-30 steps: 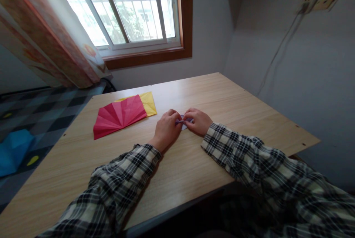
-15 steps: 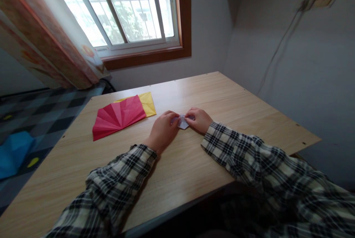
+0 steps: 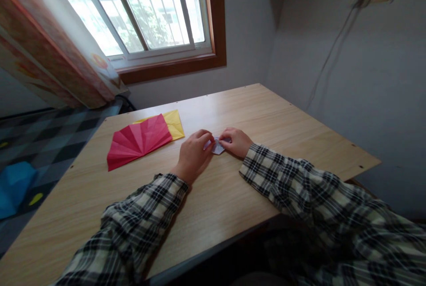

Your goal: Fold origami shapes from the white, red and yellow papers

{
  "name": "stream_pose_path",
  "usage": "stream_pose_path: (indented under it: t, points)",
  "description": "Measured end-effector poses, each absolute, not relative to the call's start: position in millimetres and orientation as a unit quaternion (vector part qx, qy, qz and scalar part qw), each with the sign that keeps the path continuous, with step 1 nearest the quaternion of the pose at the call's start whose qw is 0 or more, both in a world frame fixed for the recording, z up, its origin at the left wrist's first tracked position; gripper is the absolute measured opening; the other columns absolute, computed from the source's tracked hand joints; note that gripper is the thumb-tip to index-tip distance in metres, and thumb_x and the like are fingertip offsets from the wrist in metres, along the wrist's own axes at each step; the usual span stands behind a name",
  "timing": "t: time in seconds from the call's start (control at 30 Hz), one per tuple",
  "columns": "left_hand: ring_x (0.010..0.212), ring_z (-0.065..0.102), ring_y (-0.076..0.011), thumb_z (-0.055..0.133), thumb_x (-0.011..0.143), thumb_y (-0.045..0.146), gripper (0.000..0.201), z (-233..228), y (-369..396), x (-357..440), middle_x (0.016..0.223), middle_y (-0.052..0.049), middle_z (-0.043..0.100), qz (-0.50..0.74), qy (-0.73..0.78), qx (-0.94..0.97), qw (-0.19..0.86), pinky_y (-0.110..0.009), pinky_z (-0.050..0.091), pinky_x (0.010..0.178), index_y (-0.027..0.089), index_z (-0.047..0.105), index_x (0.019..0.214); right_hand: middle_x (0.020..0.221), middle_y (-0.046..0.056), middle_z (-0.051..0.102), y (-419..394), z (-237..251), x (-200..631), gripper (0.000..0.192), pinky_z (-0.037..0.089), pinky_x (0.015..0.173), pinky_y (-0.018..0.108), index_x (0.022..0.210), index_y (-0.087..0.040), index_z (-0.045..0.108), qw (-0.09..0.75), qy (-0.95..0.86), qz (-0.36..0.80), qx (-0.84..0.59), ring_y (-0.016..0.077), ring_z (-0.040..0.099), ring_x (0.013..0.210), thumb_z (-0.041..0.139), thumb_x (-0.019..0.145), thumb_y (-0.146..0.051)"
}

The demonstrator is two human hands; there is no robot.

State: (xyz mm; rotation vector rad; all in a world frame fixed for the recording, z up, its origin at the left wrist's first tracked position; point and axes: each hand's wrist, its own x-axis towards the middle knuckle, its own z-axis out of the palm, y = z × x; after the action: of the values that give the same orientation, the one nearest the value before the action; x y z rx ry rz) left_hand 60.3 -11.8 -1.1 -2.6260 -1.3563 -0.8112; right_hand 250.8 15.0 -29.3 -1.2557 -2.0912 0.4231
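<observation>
A small piece of folded pale paper (image 3: 218,147) lies on the wooden table (image 3: 216,201), between my two hands. My left hand (image 3: 196,150) pinches its left side with thumb and forefinger. From the right, my right hand (image 3: 237,141) grips the other side, fingertips close to the middle of the paper. The fingers cover both ends of the paper, so its whole shape does not show.
Left of my hands, a creased red paper sheet (image 3: 140,139) overlaps a yellow paper sheet (image 3: 175,124). Beyond the table's left edge, blue paper (image 3: 16,186) rests on a checked cloth (image 3: 63,135). A window (image 3: 149,10) is behind the table.
The view has shifted slightly. My right fingertips have moved a little inward over the folded paper; my left hand stays at its left side.
</observation>
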Motion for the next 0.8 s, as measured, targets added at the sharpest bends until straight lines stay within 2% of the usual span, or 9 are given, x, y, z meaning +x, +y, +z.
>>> stream_pose_path:
  t: [0.23,0.4,0.8]
  points:
    - [0.087,0.067,-0.0211,0.062,0.095,0.024,0.017,-3.9,-9.5,60.1,0.099,-0.005,0.07,-0.296,-0.482,-0.825,0.012,-0.032,0.051,0.074,0.019,0.061,0.111,0.094,0.007,0.071,14.3,-28.3,250.8,0.011,0.047,0.081,0.028,0.087,-0.016,0.077,0.323,-0.796,0.165,-0.484,0.0159,0.063,0.088,0.066,0.09,-0.016]
    - [0.089,0.066,-0.022,0.06,0.097,0.026,0.009,-2.3,-6.9,59.0,0.103,-0.005,0.072,-0.273,-0.478,-0.833,0.048,-0.033,0.051,0.075,0.022,0.067,0.096,0.093,0.006,0.071,13.8,-27.1,251.0,0.011,0.047,0.081,0.028,0.086,-0.016,0.077,0.317,-0.798,0.164,-0.486,0.0157,0.063,0.087,0.066,0.09,-0.017]
    - [0.092,0.066,-0.0217,0.064,0.092,0.023,0.007,0.2,-9.7,59.2,0.111,-0.005,0.072,-0.257,-0.468,-0.844,0.045,-0.034,0.053,0.078,0.022,0.071,0.092,0.096,0.007,0.072,12.6,-26.5,250.2,0.012,0.048,0.084,0.029,0.088,-0.017,0.077,0.319,-0.793,0.169,-0.49,0.0168,0.064,0.09,0.065,0.09,-0.017]
